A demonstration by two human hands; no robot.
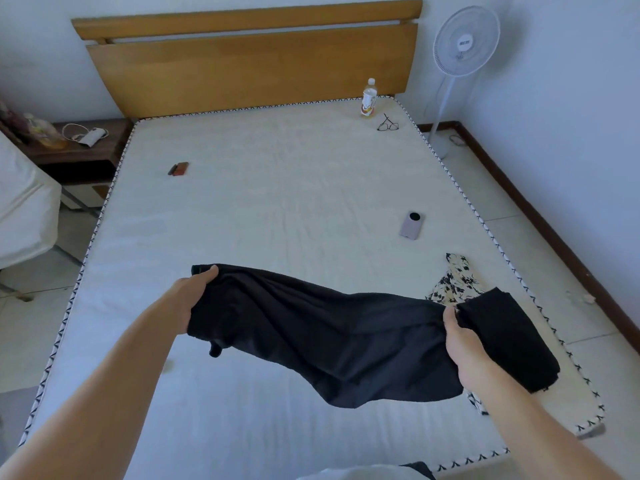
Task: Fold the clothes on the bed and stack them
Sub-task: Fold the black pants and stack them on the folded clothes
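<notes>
A black garment (329, 334) hangs stretched above the near part of the bed (242, 202). My left hand (188, 299) grips its left end, thumb on top. Its right part is pinched in my right hand (464, 344), and the end beyond that hand droops down over the bed's right side. Behind that end lies a white garment with a black floral print (455, 282), crumpled and partly hidden.
On the mattress lie a phone (411, 226), glasses (388, 124), a drink bottle (369, 98) near the headboard, and a small dark red object (179, 168). A standing fan (462, 46) is right of the bed; a nightstand (76, 147) is left.
</notes>
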